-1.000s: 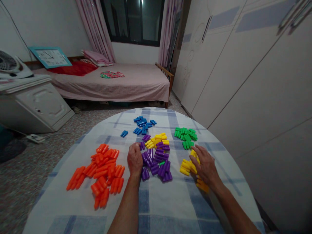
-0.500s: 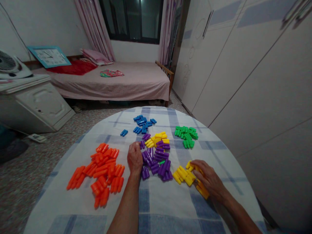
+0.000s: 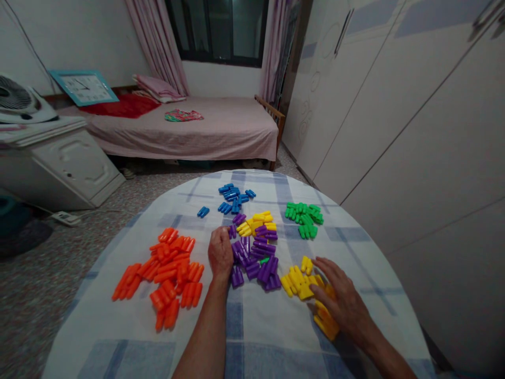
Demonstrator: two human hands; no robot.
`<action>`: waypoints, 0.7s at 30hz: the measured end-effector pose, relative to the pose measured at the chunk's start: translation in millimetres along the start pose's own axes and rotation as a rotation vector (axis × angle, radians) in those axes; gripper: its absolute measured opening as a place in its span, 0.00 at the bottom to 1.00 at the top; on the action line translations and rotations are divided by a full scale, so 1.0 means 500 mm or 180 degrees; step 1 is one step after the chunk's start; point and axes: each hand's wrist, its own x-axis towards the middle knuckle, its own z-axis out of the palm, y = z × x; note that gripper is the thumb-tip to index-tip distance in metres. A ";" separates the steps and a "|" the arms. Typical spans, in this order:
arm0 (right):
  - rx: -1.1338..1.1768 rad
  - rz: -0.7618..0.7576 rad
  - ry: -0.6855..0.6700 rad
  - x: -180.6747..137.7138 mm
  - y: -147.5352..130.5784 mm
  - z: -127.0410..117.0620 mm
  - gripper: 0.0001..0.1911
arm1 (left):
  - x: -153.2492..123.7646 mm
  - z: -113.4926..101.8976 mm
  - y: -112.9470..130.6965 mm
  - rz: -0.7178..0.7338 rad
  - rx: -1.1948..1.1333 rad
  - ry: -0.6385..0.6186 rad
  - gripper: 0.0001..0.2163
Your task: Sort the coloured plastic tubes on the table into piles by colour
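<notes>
My left hand [image 3: 220, 253] rests curled on the table, against the left side of a pile of purple plastic pieces [image 3: 252, 258] shaped like short joined tubes. Its fingertips are turned away, so anything inside is hidden. Over a cluster of yellow pieces [image 3: 296, 281] of the same kind, my right hand [image 3: 341, 292] is open with its fingers spread. A small yellow piece [image 3: 306, 265] lies by its fingertips, and more yellow pieces [image 3: 325, 321] show beneath the palm. Behind the purple pile is another yellow group [image 3: 252, 225], and a bit of green [image 3: 264, 261] shows among the purple.
Orange pieces [image 3: 169, 273] spread over the left of the round table, on a checked cloth [image 3: 272, 342]. Blue pieces [image 3: 232, 197] lie at the far side and green ones [image 3: 303, 217] at the far right. Beyond stand a bed [image 3: 221, 131] and a wardrobe [image 3: 414, 131].
My right hand has opened its fingers and drawn back slightly from the small yellow piece, which now lies uncovered. My left hand stays put. The view has shifted a little.
</notes>
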 end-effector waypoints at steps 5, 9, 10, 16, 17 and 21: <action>-0.0305 -0.0625 -0.0611 0.087 -0.072 0.017 0.40 | 0.000 0.000 -0.001 -0.0023 -0.0011 -0.0054 0.18; -0.0302 -0.0536 -0.0673 0.115 -0.115 0.063 0.39 | 0.001 0.000 0.003 -0.0043 -0.0027 -0.0051 0.18; -0.0250 -0.0524 -0.0599 0.117 -0.122 0.070 0.38 | 0.001 0.000 0.004 -0.0046 -0.0026 -0.0042 0.18; 0.0321 -0.0451 -0.0341 0.130 -0.126 0.067 0.09 | 0.002 0.001 0.004 -0.0078 -0.0053 -0.0048 0.18; 0.0422 -0.0534 -0.0385 0.135 -0.120 0.067 0.09 | 0.002 0.001 0.004 -0.0073 -0.0058 -0.0047 0.18; 0.0741 -0.0873 -0.0485 0.160 -0.093 0.089 0.19 | 0.001 0.000 0.005 -0.0017 -0.0052 -0.0043 0.18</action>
